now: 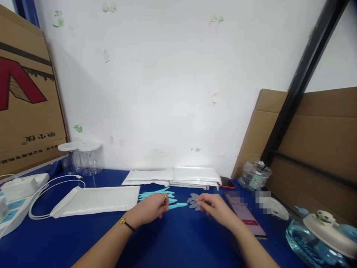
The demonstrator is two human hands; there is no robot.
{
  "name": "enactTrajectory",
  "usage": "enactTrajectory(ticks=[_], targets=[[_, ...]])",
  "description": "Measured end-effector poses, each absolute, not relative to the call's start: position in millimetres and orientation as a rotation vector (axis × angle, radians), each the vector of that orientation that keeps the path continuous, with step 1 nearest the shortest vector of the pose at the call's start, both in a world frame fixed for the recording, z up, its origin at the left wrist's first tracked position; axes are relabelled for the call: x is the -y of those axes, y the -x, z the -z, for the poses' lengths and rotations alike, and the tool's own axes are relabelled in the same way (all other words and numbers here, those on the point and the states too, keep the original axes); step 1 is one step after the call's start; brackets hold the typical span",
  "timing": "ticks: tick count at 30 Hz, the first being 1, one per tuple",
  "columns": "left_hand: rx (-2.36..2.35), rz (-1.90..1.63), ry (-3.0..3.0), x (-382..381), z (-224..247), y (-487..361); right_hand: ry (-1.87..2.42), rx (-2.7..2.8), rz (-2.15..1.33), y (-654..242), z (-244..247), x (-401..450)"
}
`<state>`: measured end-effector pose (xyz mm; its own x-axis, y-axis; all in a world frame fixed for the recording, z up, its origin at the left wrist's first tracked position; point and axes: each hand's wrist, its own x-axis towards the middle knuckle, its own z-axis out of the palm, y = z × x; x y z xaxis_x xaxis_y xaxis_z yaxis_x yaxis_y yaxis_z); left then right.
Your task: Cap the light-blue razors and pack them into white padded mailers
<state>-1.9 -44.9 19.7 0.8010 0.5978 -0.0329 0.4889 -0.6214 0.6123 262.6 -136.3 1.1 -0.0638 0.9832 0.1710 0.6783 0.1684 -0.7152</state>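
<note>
My left hand (156, 207) is closed in a pinch on a thin light-blue stick (178, 205), whose tip points right. More light-blue sticks (166, 191) lie just behind that hand, beside a white padded pouch (97, 200). At the centre right, my right hand (212, 207) has its fingertips pressed together at the edge of a small pile of translucent grey pieces (193, 203). Whether a piece is between those fingertips is too small to tell.
Stacked white packets (196, 174) lie against the wall. A phone (247, 216) and a blue clear jug (315, 238) stand to the right. On the left are two clear jars (90, 160), a power strip (16, 208) with a white cable, and a cardboard box (28, 93).
</note>
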Motion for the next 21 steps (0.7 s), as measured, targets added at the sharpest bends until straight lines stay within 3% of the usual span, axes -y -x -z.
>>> enactTrajectory(ticks=[5, 11, 21], targets=[[-0.785, -0.318, -2.363, 37, -16, 5, 1.668, 1.766, -0.275, -291, 1, 130], [-0.774, -0.425, -2.494, 43, -21, 0, 1.708, 1.776, -0.159, -290, 4, 128], [-0.722, -0.418, -2.321, 39, -17, -4, 1.523, 1.521, -0.501, -270, 1, 131]])
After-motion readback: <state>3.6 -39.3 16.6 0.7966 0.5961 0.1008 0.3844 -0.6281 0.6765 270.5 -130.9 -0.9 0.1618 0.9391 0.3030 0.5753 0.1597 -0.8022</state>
